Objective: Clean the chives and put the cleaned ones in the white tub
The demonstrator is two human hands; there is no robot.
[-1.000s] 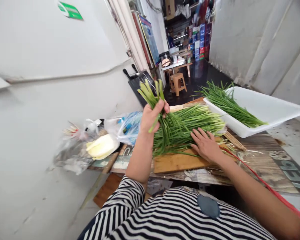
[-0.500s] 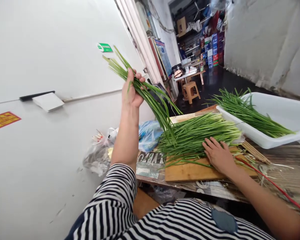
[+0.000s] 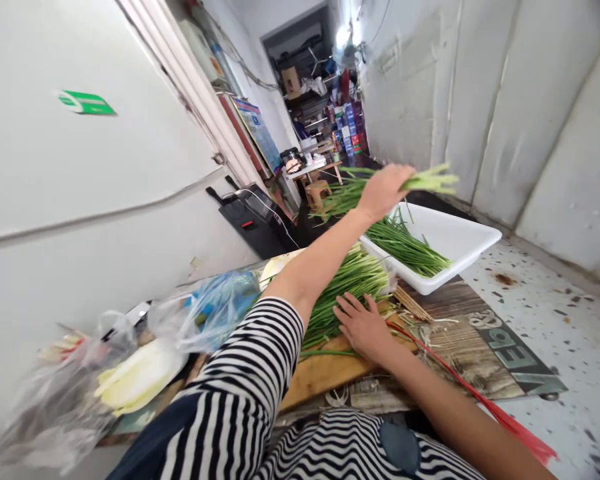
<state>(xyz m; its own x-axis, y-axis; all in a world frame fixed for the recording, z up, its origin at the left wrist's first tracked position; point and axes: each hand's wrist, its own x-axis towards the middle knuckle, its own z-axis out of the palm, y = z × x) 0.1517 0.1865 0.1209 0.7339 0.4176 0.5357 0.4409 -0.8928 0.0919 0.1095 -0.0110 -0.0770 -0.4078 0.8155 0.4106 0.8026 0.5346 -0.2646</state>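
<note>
My left hand (image 3: 386, 190), its arm stretched forward, is closed around a bunch of garlic chives (image 3: 433, 180). Pale stem ends point right and green leaves trail left, above the white plastic tub (image 3: 463, 239). Other chives (image 3: 409, 250) lie inside that tub. My right hand (image 3: 366, 328) rests with fingers spread on the near side of a large chive pile (image 3: 360, 277). Under the pile is a wooden cutting board (image 3: 313, 379). My left forearm hides part of the pile.
Plastic bags (image 3: 225, 307) and a napa cabbage (image 3: 140, 375) lie on the table's left. Thin sticks (image 3: 411, 303) and a red strip (image 3: 455, 373) lie right of the board. A black case (image 3: 255, 220) stands by the left wall; a stool (image 3: 318, 195) is farther back.
My left hand has carried the chive bunch from the upper left across to above the tub, turning the stem ends rightward. My right hand stays on the pile. The view has shifted.
</note>
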